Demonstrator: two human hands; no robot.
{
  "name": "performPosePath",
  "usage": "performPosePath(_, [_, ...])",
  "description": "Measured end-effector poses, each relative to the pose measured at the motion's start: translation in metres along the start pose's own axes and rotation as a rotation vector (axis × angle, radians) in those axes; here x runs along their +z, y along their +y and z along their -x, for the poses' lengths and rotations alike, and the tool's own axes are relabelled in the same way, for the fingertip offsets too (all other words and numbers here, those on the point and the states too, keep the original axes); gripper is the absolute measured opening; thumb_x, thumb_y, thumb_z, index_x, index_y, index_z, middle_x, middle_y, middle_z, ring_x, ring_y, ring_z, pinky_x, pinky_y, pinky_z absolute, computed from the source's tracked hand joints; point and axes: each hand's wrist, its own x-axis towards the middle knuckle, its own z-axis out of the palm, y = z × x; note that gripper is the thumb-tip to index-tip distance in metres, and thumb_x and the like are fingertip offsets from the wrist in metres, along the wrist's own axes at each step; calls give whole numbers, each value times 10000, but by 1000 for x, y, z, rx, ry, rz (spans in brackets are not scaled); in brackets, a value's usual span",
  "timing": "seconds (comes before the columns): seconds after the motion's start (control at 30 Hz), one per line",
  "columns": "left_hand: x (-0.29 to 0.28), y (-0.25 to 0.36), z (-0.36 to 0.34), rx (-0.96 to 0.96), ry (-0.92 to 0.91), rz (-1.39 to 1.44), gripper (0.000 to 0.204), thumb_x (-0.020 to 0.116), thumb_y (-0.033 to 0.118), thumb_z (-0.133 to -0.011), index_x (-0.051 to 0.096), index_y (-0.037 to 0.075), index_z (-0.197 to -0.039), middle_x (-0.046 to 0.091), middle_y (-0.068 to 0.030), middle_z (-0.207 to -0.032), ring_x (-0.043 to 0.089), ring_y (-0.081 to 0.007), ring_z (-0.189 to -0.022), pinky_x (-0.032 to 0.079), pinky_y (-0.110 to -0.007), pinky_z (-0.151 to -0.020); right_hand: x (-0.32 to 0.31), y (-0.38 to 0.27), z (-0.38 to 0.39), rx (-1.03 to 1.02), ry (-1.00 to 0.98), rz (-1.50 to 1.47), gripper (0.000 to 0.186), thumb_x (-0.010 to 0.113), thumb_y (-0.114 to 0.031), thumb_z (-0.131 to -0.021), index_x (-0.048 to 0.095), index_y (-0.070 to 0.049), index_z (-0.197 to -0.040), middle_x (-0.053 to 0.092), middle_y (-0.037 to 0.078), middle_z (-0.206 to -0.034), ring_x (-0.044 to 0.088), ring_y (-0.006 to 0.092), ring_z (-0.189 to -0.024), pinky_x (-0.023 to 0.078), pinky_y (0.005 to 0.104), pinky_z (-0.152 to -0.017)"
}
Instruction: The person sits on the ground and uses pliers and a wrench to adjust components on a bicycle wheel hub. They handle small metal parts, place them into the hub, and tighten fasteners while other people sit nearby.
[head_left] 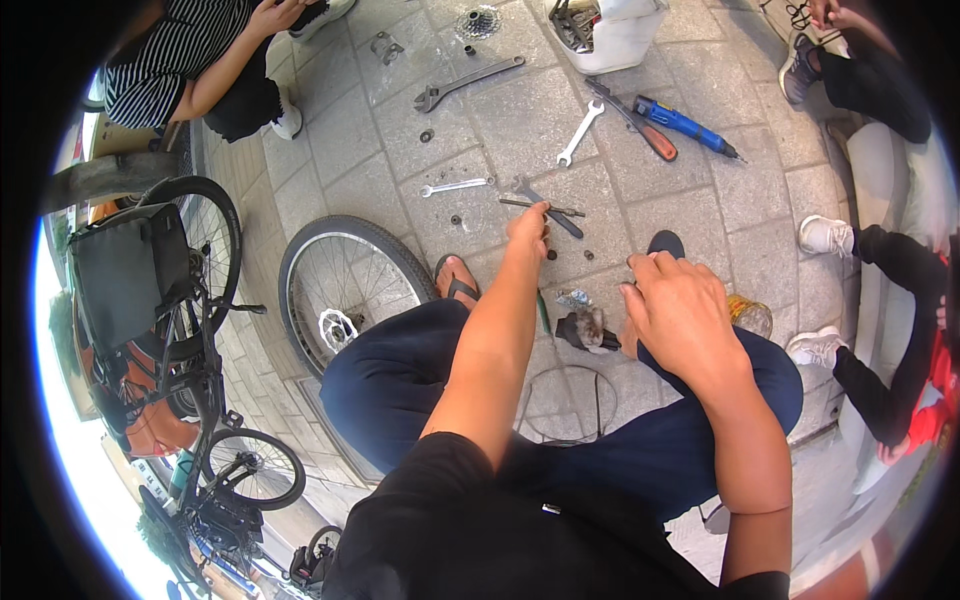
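My left hand (pixel 529 230) reaches out over the paving, its fingertips closed on a thin, dark metal rod (pixel 515 202) that looks like a wheel axle. Just beyond the rod a wrench with a dark handle (pixel 567 225) lies on the ground, partly covered by it. Several small dark parts, among them a nut-like piece (pixel 588 255), are scattered near that hand. My right hand (pixel 672 305) hovers above my right foot with loosely bent fingers, and nothing shows in it. Below it are a dirty rag (pixel 590 325) and a yellowish tin (pixel 750 316).
A detached bicycle wheel (pixel 335 232) lies left of my leg. Farther out are an adjustable wrench (pixel 468 83), spanners (pixel 580 133), a red-handled tool (pixel 655 140), a blue power tool (pixel 685 125), a cassette (pixel 478 22) and a white tub (pixel 620 40). People sit both sides; bicycles (pixel 215 400) stand left.
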Motion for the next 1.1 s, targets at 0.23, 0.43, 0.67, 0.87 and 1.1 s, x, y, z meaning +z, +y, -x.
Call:
performPosePath(0.23, [-27,-5,32,26,-141,-202,431,781,425,-976,697,73,-1210,698,-61,-1131,666,-232,-908,505,-438,-760,-7,-18,-4,-44,-96,58,210,714,-218,-964,702,-9,-986,724,169,-921,732,357,-915,549,494,-813])
performPosePath(0.43, [-74,60,108,343,-174,-354,472,719,398,-1014,699,36,-1316,742,-73,-1190,694,-220,-933,510,-416,-757,-3,-29,-9,-46,-62,-40,330,716,-331,-969,678,-4,-999,729,220,-910,729,410,-887,543,526,-784])
performPosePath(0.67, [-128,117,238,903,-101,-468,485,728,320,-991,715,-58,-1295,782,-173,-1138,740,-255,-956,578,-384,-887,-10,-52,-8,46,104,-216,462,745,-386,-951,570,6,-780,665,193,-789,655,372,-744,496,480,-697])
performPosePath(0.87, [-170,103,327,1342,-324,-941,482,743,325,-973,706,11,-1336,781,-191,-1157,748,-267,-1012,572,-395,-913,15,-34,8,30,257,-291,478,726,-400,-985,579,17,-805,581,162,-673,564,268,-628,468,444,-632])
performPosePath(1.1, [-244,123,320,1368,104,-406,510,737,309,-977,663,27,-1396,789,-172,-1100,765,-272,-956,587,-389,-873,41,-6,54,208,116,-242,533,665,-467,-1004,612,4,-761,662,191,-693,671,316,-655,516,468,-669])
